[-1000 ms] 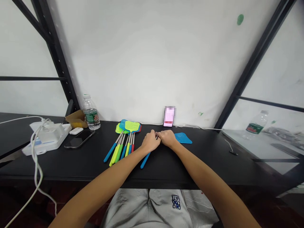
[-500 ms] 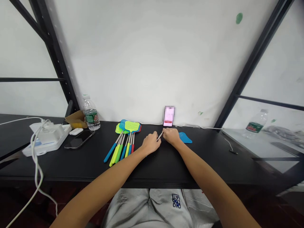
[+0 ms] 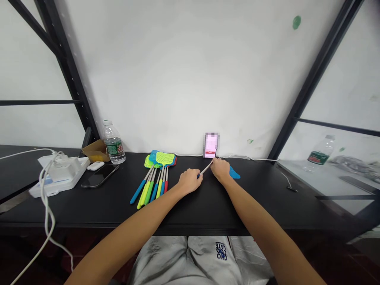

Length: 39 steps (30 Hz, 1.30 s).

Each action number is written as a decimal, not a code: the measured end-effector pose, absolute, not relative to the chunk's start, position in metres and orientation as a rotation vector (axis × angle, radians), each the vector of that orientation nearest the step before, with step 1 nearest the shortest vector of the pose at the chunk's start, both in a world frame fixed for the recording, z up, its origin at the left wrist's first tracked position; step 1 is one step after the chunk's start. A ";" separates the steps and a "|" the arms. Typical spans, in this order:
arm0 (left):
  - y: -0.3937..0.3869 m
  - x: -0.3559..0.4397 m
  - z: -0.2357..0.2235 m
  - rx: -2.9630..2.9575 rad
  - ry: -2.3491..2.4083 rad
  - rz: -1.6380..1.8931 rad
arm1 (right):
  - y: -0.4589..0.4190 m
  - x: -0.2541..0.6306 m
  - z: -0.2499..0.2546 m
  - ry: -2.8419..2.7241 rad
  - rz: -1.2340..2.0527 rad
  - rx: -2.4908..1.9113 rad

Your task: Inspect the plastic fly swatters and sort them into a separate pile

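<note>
My left hand (image 3: 190,181) is closed around the blue grip end of a fly swatter handle, a bit of blue showing at its fingers. A thin metal rod (image 3: 206,168) slants up from it to my right hand (image 3: 220,168), whose fingers are closed on the upper part. Just above the right hand, a short dark tip (image 3: 215,152) sticks up. Partly hidden behind that hand, a blue mesh swatter head (image 3: 234,173) lies on the black table; whether it joins the rod I cannot tell. Left of my hands lie several fly swatters (image 3: 165,159) with coloured grips, heads overlapping.
A lit phone (image 3: 211,145) leans on the wall behind my hands. To the left are a water bottle (image 3: 114,146), a small cardboard box (image 3: 95,149), a dark phone (image 3: 100,175), a white case (image 3: 95,166) and a power strip (image 3: 63,178) with cables. A cable end (image 3: 291,189) lies right.
My right hand has moved to the right, away from the left hand, and more of the metal rod shows between them. The right hand now covers more of the blue swatter head.
</note>
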State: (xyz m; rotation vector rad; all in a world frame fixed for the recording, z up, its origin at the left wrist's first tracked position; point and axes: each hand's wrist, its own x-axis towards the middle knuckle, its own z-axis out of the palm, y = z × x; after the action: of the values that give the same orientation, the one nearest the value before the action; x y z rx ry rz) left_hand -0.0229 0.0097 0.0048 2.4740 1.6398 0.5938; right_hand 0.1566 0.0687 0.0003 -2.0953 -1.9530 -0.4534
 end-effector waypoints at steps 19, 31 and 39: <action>0.012 -0.020 0.003 2.407 1.836 0.552 | 0.056 0.124 -0.006 -2.401 -0.636 -1.568; 0.009 -0.021 0.001 2.452 1.834 0.618 | 0.056 0.123 -0.006 -2.315 -0.600 -1.609; 0.004 -0.020 0.005 2.426 1.885 0.575 | 0.058 0.123 -0.006 -2.220 -0.599 -1.709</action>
State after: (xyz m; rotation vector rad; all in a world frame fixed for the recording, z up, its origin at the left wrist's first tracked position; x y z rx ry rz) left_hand -0.0204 0.0039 0.0054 2.4260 1.8853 0.5747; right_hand 0.1233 0.0576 -0.0064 -1.7092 -2.2199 -0.5989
